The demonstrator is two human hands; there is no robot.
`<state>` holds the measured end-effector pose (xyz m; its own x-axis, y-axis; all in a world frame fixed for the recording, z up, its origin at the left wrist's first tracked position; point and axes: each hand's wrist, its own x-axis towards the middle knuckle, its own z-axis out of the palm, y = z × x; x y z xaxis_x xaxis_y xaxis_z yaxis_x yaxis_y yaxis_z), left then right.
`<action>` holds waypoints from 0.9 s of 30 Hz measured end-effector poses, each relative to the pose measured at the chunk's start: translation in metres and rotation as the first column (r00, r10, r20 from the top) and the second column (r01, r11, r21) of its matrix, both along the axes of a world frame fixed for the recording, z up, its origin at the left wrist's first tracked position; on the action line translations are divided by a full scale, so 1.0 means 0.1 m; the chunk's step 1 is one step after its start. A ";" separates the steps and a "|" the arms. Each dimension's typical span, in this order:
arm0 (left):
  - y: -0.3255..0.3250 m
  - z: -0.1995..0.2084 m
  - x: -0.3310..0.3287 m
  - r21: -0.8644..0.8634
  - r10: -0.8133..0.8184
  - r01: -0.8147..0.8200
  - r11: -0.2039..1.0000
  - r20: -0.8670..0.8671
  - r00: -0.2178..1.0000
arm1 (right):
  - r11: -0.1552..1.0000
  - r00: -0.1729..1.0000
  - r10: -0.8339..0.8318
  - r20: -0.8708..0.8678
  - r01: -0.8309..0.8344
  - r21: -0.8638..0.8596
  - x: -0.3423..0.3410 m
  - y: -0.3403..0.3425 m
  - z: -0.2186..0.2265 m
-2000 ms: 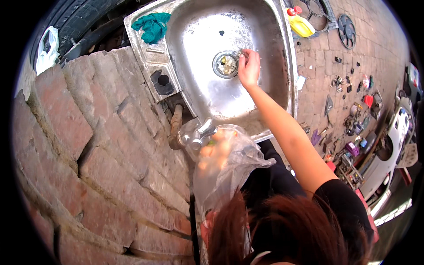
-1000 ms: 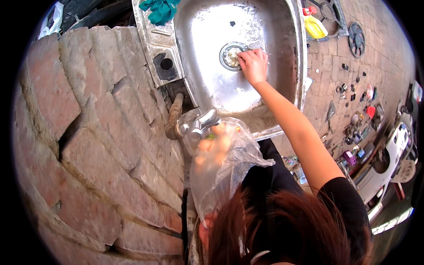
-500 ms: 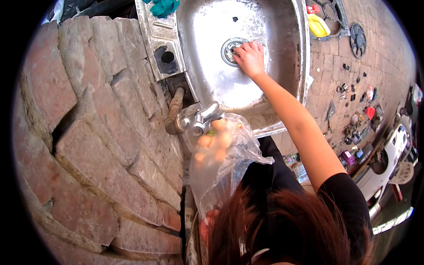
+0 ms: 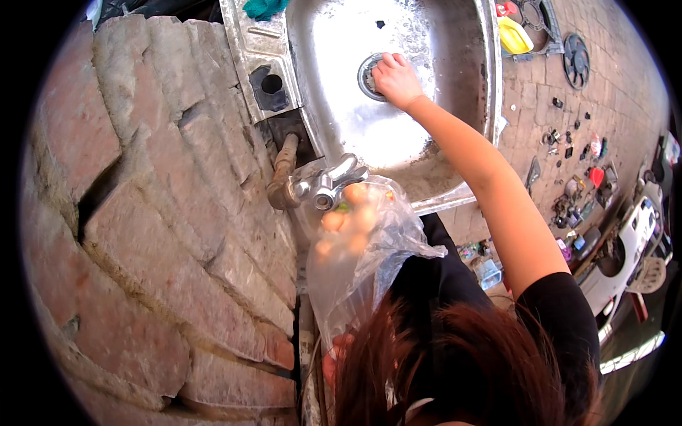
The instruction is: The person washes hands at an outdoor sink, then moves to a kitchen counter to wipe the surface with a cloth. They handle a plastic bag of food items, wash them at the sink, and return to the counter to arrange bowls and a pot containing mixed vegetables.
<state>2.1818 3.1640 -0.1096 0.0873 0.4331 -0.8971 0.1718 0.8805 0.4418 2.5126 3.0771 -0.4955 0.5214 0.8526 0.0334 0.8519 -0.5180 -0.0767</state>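
In the metal sink (image 4: 462,57), my right hand (image 4: 398,82) is down at the drain (image 4: 364,77), its fingers curled in over the opening. What they pinch, if anything, is hidden. A clear plastic bag (image 4: 405,245) lies in folds below the tap (image 4: 334,183). Round orange-brown things (image 4: 359,216) and a little green show through it. Low in the picture, my left hand (image 4: 330,366) shows only in part at the narrow end of the bag, closed on the plastic; hair covers the rest.
A rough stone wall (image 4: 156,213) rises along the left. A teal cloth (image 4: 264,8) lies on the sink's ledge, near a round hole (image 4: 271,84). To the right, a yellow bottle (image 4: 514,35), a black fan (image 4: 576,62) and several small parts lie on the brick ground (image 4: 529,106).
My right hand has drawn its fingers together over the drain and shifted slightly left and up. Pale bits seen in the drain before are now barely visible. The bag stays near the tap.
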 end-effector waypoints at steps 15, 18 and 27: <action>-0.02 0.02 -0.02 0.006 -0.027 0.027 1.000 0.002 1.000 | 0.896 0.898 0.439 -0.024 -0.436 0.081 -0.47 0.00 0.38; -0.03 0.02 -0.02 0.009 -0.039 0.039 0.999 0.005 0.999 | 0.864 0.865 0.497 -0.062 -0.488 0.125 -0.71 -0.02 0.45; -0.07 0.07 -0.06 0.014 -0.046 0.046 0.999 0.003 0.999 | 0.876 0.811 -0.367 -0.456 0.466 0.124 -0.90 -0.38 0.60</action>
